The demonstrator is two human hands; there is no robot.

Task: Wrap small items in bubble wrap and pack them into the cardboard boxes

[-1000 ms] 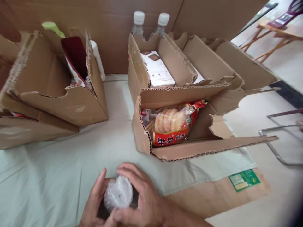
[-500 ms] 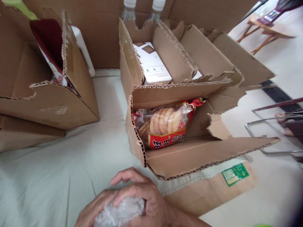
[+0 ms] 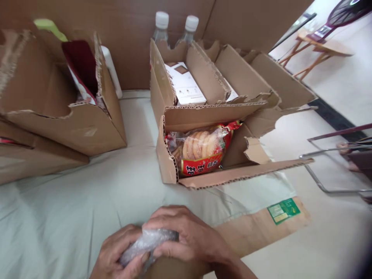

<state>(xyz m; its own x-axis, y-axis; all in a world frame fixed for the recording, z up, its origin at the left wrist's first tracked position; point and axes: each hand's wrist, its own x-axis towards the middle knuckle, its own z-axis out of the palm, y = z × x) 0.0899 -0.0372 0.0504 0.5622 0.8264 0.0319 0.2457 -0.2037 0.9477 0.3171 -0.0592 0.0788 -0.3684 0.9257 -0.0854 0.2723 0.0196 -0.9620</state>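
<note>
Low in the view, a crinkled bundle of clear plastic wrap [image 3: 151, 241] sits between my two hands. My left hand [image 3: 117, 252] is closed on its left side, thumb in front. From the right, my right hand [image 3: 181, 232] grips the same bundle, fingers over the top and thumb below. Whatever the wrap may contain cannot be made out. Just beyond my hands stands an open cardboard box [image 3: 209, 181] with a red and clear bag of rice crackers [image 3: 200, 151] lying in it.
Behind the cracker box are cardboard compartments [image 3: 203, 73] with a white box [image 3: 186, 85] and two capped bottles [image 3: 161, 27]. Another carton [image 3: 95, 131] at left holds a dark red item [image 3: 80, 64]. A brown paper strip with a green label [image 3: 283, 211] lies at right.
My hands have shifted on the plastic bundle, and both thumbs now press its near side. The cracker box's front flap appears more upright. The view has tilted slightly.
</note>
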